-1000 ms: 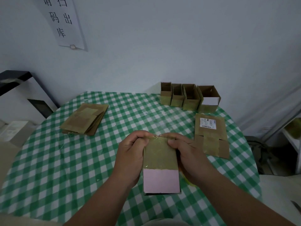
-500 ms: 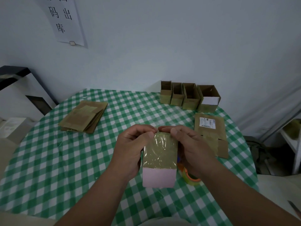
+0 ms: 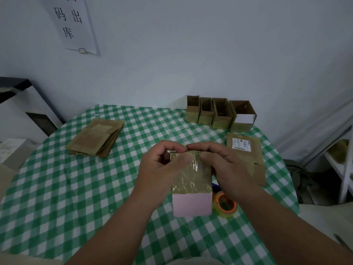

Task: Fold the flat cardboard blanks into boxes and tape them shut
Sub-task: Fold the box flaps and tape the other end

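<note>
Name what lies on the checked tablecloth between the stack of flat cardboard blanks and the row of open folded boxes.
In the head view, only bare green-and-white checked tablecloth lies between the stack of flat brown cardboard blanks and the row of open brown boxes.

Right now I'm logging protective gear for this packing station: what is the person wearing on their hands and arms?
Nothing that shows. The left hand and right hand are bare, with no gloves, rings or watch visible. Both forearms are uncovered up to the frame's lower edge, so no sleeve shows. The fingers carry no tape or plasters.
</note>
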